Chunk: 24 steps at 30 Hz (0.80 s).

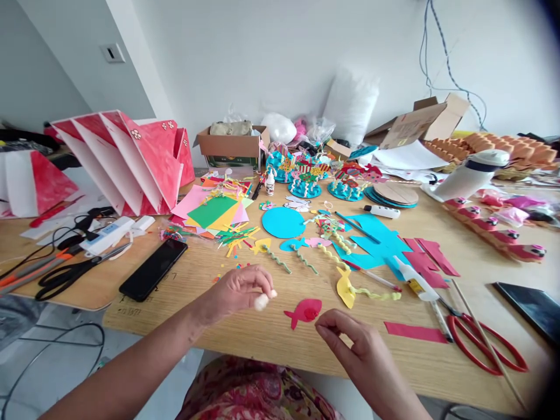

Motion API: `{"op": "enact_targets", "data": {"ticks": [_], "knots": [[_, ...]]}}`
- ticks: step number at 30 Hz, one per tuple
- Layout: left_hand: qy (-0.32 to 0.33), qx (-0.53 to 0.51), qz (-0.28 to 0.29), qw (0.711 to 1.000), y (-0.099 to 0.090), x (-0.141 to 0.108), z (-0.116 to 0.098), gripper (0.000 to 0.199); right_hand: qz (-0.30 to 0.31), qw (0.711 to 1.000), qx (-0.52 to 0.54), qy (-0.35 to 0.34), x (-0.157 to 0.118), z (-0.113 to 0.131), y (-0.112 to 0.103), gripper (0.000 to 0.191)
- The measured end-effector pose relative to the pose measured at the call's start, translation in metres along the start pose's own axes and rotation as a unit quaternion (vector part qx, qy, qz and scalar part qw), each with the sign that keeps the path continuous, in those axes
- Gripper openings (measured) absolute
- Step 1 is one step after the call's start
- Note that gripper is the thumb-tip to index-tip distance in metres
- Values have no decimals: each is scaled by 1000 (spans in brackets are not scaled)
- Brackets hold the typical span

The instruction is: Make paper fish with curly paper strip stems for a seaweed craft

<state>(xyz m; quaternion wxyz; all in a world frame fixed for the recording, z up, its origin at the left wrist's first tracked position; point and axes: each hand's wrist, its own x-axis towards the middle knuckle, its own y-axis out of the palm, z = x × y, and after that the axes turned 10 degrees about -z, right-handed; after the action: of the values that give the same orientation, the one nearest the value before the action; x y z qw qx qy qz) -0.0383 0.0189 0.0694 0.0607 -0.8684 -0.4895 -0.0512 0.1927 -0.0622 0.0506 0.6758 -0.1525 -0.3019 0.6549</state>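
Pinched in the fingers of my left hand [242, 291] are small white fluffy pieces [261, 301], held above the wooden table. My right hand [350, 338] has its thumb and index finger pressed together beside the pink paper fish [306, 312]; whatever it may hold is too small to make out. The fish lies flat near the front edge, with a round red piece on its body. Behind it is a yellow paper fish [345, 288] with a twisted green strip [376, 294]. A blue paper circle [283, 222] rests farther back.
Red-handled scissors [487, 344], a wooden stick [490, 344] and a glue bottle [413, 279] lie at right. A black phone [154, 269] and black scissors [79, 269] are at left. Colored paper sheets [213, 211] and finished blue-based crafts [305, 185] stand behind.
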Motion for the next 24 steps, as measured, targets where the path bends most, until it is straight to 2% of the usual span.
{"op": "enact_targets", "data": {"ticks": [1, 3, 5, 9, 13, 16, 19, 22, 24], "knots": [[-42, -120, -40, 991, 3, 0, -4, 12, -1, 1000, 10, 2, 1, 2, 2, 24], [-112, -315, -94, 938, 13, 2, -8, 22, -13, 999, 36, 13, 2, 6, 7, 24], [-165, -422, -123, 883, 24, 3, -5, 23, -35, 995, 81, 39, 4, 11, 11, 24], [-212, -513, -146, 819, 41, 7, 7, 20, -62, 976, 186, 92, 8, 16, 14, 23], [-242, -551, -149, 785, 50, 10, 11, 14, -93, 972, 196, 84, 13, 14, 17, 17], [-248, -539, -156, 790, 55, 12, 11, 12, -139, 973, 170, 67, 16, 16, 19, 14], [-227, -476, -170, 833, 61, 13, 9, 15, -166, 970, 172, 46, 17, 20, 20, 18], [-178, -404, -177, 880, 67, 16, 5, 14, -184, 967, 173, 27, 19, 22, 16, 20], [-154, -384, -165, 895, 69, 18, 3, 12, -198, 966, 166, 8, 18, 21, 13, 20]]}}
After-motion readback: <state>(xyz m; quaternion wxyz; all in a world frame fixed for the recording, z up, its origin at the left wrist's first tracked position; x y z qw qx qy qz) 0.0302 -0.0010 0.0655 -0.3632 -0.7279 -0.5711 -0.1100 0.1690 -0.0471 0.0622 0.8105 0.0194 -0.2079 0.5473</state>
